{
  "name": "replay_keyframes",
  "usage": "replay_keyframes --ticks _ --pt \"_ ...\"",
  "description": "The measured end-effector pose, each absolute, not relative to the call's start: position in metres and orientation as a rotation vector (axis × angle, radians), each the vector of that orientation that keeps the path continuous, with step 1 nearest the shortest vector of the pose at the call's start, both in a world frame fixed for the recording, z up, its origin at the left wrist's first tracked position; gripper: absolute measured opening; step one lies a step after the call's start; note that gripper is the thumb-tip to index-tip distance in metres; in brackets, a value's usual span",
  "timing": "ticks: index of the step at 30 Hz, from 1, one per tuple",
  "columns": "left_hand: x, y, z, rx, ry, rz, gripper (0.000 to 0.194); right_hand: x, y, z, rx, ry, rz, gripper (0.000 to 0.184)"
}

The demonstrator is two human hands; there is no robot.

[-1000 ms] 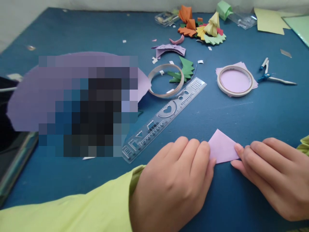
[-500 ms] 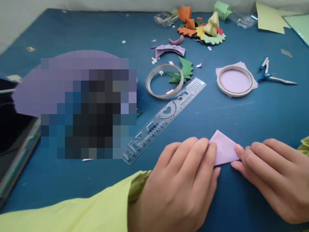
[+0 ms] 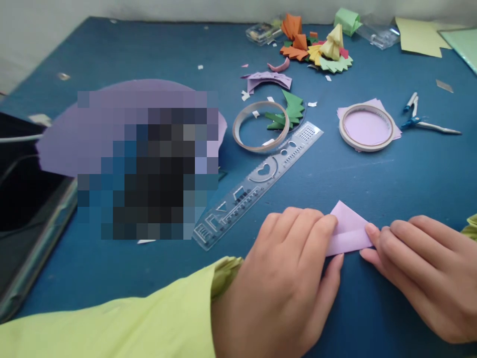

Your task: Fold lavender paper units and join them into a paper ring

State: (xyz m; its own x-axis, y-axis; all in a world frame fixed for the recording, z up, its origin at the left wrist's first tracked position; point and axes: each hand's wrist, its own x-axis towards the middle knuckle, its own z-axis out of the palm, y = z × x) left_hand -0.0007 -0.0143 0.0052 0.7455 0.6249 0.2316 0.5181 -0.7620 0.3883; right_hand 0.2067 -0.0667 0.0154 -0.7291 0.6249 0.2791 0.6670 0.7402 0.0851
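A small lilac sheet of paper [image 3: 348,223], folded to a triangle with its point away from me, lies on the blue table between my hands. A band runs along its near edge. My left hand [image 3: 290,273] is closed on the paper's left part, fingertips on top and thumb at the near edge; its left corner is hidden under the fingers. The right corner is pinched between the thumb and forefinger of my right hand [image 3: 428,268].
A clear stencil ruler [image 3: 257,186] lies left of the paper. Beyond are two tape rolls [image 3: 238,139] [image 3: 367,146], one on lilac sheets [image 3: 367,127], blue-handled scissors [image 3: 413,121], green folded pieces [image 3: 292,107] and colourful folded paper models [image 3: 331,44]. A blurred-out patch covers the left.
My left fingers have shifted off the paper's middle toward its left, baring a band along the near edge. My right hand stays at the right corner. The view has shifted slightly.
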Motion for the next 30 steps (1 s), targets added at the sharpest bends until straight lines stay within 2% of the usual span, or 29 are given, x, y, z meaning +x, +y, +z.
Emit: replay_keyframes --ticks 7,13,21,24,27,30 --pt "0.0001 -0.0085 0.0077 2.431 0.876 0.408 0.022 0.2072 -0.0668 0.0153 -1.020 -2.718 -0.285 0.034" --pt "-0.0020 -0.0090 0.0085 2.326 0.846 0.455 0.016 0.2078 -0.0673 0.0150 -1.011 -2.711 -0.279 0.032" --pt "0.0007 -0.0048 0.0113 2.233 0.857 0.554 0.022 0.2073 -0.0653 0.0147 -1.097 -2.654 -0.253 0.035" --pt "0.0007 -0.0042 0.0110 2.217 0.883 0.560 0.020 0.2076 -0.0642 0.0140 -1.144 -2.626 -0.200 0.028" --pt "0.0002 -0.0046 0.0079 2.384 0.918 0.566 0.017 0.2081 -0.0622 0.0129 -1.245 -2.587 -0.096 0.016" --pt "0.0001 -0.0051 0.0037 2.760 0.948 0.588 0.019 0.2073 -0.0599 0.0122 -1.389 -2.499 0.012 0.017"
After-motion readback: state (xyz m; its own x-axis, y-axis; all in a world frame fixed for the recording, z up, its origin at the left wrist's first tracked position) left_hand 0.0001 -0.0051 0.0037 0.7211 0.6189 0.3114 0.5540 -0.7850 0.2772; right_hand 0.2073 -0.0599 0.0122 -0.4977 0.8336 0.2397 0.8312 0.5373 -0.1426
